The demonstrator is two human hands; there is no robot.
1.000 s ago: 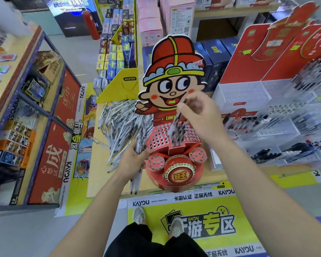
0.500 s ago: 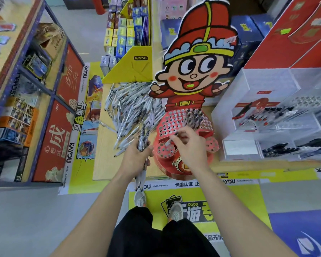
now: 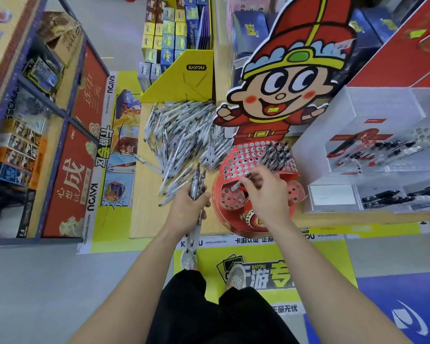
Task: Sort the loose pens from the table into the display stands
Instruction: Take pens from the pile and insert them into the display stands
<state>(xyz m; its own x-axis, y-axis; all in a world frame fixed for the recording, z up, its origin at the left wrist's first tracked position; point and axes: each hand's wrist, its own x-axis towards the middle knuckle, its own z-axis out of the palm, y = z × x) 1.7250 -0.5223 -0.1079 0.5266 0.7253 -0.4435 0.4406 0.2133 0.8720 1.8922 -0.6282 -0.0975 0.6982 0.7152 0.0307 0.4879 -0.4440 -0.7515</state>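
A large heap of loose clear pens (image 3: 184,135) covers the wooden table (image 3: 147,214). My left hand (image 3: 188,207) grips a bundle of pens (image 3: 196,184), tips sticking out above and below the fist. To its right stands a red display stand (image 3: 236,162) with many round holes and a cartoon figure cutout (image 3: 286,78) behind it. Several dark-capped pens (image 3: 277,152) stand in holes at its upper right. My right hand (image 3: 266,194) pinches a single pen (image 3: 240,183) over the stand's lower left, its point slanting down toward a small round holed pod (image 3: 230,198).
White tiered display stands (image 3: 358,175) with dark pens sit at the right. A yellow cardboard display (image 3: 181,78) of boxes stands behind the heap. Shelving with boxed goods (image 3: 23,145) runs along the left. The table's front edge is just before my legs.
My right hand came down from the stand's upper holes to the bundle and now pinches a single pen over the stand's lower left. The view tilted down and moved closer.
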